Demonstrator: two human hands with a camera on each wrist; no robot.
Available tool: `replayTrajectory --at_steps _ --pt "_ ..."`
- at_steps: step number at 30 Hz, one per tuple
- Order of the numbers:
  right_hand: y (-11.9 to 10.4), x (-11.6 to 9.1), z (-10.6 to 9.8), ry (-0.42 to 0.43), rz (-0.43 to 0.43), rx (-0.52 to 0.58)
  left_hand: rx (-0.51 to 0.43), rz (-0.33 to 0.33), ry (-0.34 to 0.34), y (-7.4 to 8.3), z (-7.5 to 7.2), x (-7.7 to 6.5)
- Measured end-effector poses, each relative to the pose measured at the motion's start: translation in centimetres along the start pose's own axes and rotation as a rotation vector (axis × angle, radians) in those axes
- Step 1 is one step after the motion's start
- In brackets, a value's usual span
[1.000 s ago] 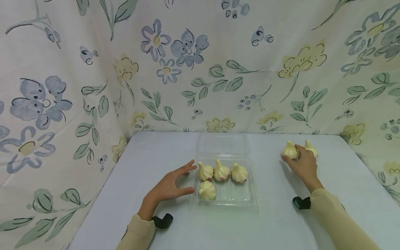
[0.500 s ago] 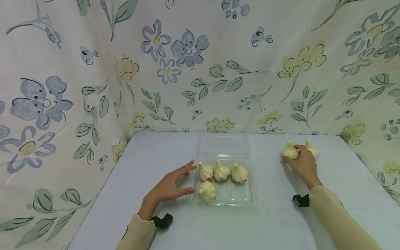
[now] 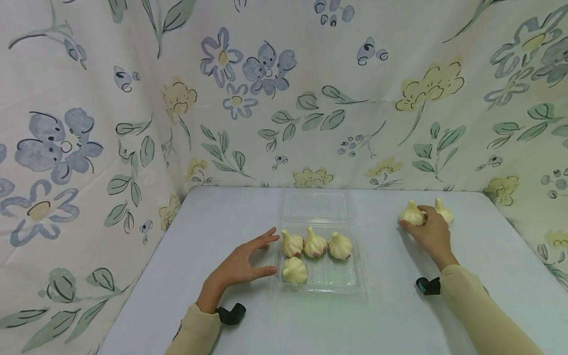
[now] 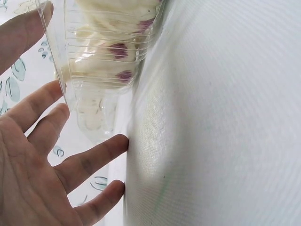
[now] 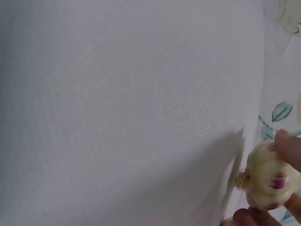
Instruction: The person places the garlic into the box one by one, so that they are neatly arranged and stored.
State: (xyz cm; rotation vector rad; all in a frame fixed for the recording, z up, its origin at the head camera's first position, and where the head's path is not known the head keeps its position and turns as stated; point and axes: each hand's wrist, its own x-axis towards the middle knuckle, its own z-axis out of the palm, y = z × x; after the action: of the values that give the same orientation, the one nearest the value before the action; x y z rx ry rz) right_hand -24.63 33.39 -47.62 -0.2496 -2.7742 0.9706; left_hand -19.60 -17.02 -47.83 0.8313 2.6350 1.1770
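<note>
At the right of the table, my right hand (image 3: 431,235) pinches a garlic bulb (image 3: 411,216) between thumb and fingers; the right wrist view shows this bulb (image 5: 270,179) with purple streaks and its root tuft. Just behind that hand sits another garlic bulb (image 3: 443,212), partly hidden by the fingers. A clear plastic clamshell box (image 3: 326,285) stands mid-table, lid open to the back. Three garlic bulbs (image 3: 315,244) line its back row, and one more bulb (image 3: 295,270) lies front left. My left hand (image 3: 239,264), fingers spread, rests at the box's left rim; fingertips touch the rim (image 4: 67,101).
The clear lid (image 3: 316,206) lies flat behind the box. A white-covered table (image 3: 390,315) bears everything, and a floral curtain (image 3: 284,98) hangs along its back and left sides. Black wrist cameras (image 3: 231,314) sit below both hands.
Hardly anything differs. The garlic bulb behind my right hand has shifted very slightly to the right; the left hand and the box stay where they were.
</note>
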Motion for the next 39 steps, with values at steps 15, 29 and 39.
replayTrajectory --at_steps 15,29,39 --pt "-1.8 -1.3 -0.4 -0.02 -0.049 0.122 0.01 -0.004 0.005 0.1 0.0 0.0" --pt "-3.7 -2.6 -0.8 -0.055 -0.131 0.178 0.016 -0.008 0.002 0.0 0.0 0.1" --pt "-5.6 -3.9 -0.8 -0.032 -0.195 0.207 0.013 -0.013 0.0 0.1 0.1 0.1"
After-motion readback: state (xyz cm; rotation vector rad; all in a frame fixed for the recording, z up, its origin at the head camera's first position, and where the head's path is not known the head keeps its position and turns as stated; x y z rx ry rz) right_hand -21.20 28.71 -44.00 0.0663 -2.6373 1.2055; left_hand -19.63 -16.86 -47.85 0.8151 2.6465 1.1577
